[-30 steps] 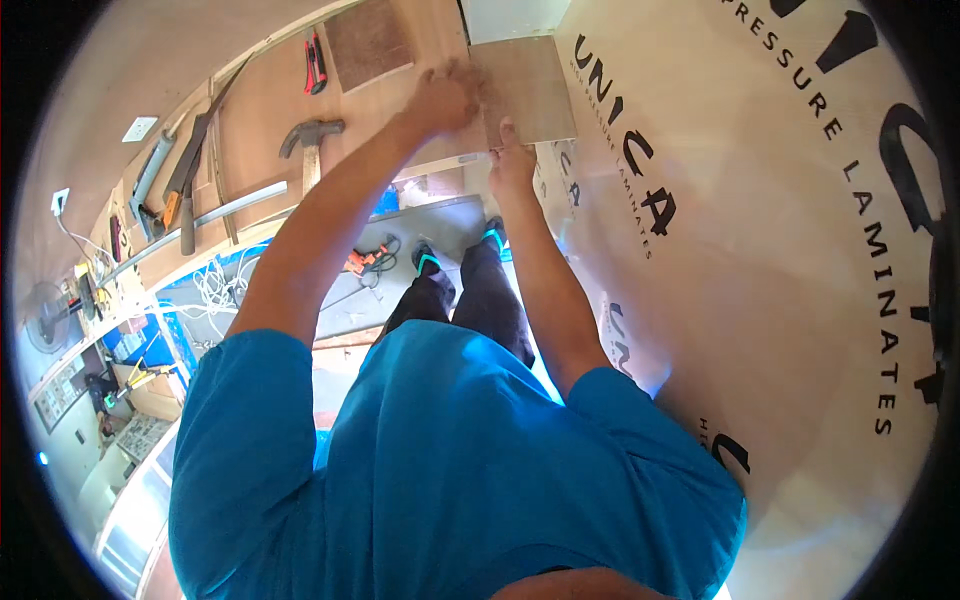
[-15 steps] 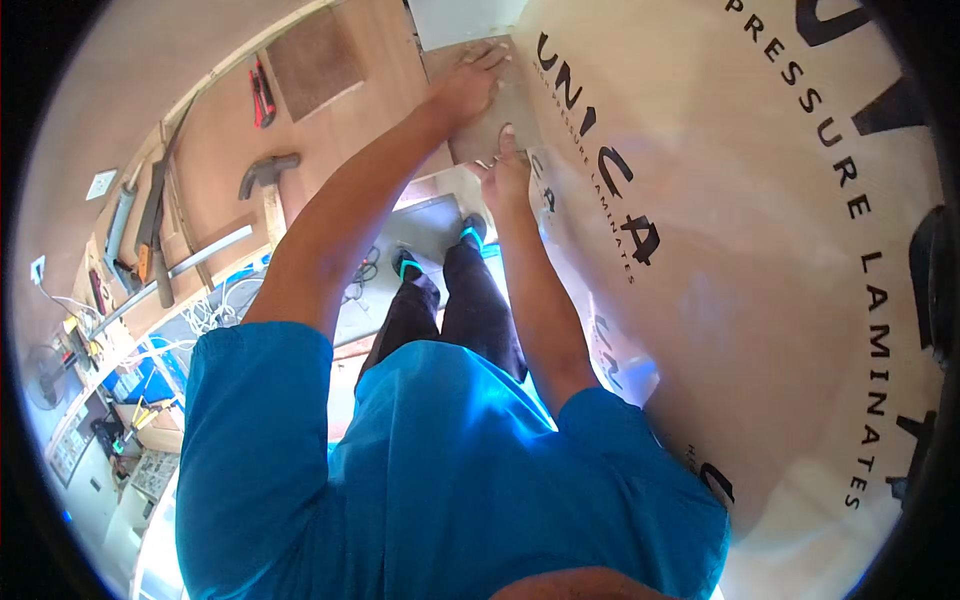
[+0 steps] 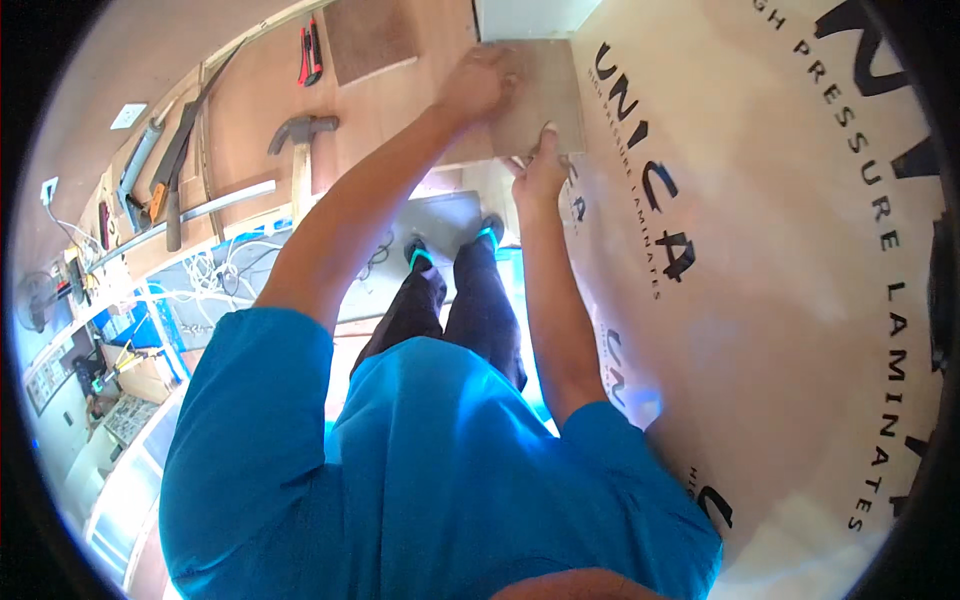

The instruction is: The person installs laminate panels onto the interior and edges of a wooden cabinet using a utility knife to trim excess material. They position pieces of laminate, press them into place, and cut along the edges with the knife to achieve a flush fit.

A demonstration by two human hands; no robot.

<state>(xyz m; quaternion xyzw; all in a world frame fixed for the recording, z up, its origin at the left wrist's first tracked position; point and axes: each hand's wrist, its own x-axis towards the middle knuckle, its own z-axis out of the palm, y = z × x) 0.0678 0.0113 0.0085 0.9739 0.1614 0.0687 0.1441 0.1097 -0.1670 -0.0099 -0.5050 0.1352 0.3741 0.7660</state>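
Observation:
A thin, flat brown board piece (image 3: 552, 88) lies at the top centre, against the tall printed laminate sheet (image 3: 720, 330) on my right. My right hand (image 3: 543, 175) grips the near edge of this board, thumb on its top face and fingers partly hidden below. Over the board's left part rests my left hand (image 3: 480, 88), its fingers curled in and slightly blurred; what they hold, if anything, is hidden. Left of my forearm, a claw hammer (image 3: 302, 145) with a wooden handle lies on the brown wood surface (image 3: 385, 115).
Red-and-black utility knives (image 3: 311, 55) lie beside a square brown board (image 3: 372, 38). Farther left are a handsaw (image 3: 182, 140), a caulking gun (image 3: 140, 170) and a metal strip (image 3: 215, 207). White cables (image 3: 208, 275) hang below the surface's edge. A white block (image 3: 535, 18) stands beyond the board.
The view has shifted, so the surroundings sit farther right. My left hand's fingers, stretched over the board before, are now curled. My right hand stays at the board's near edge.

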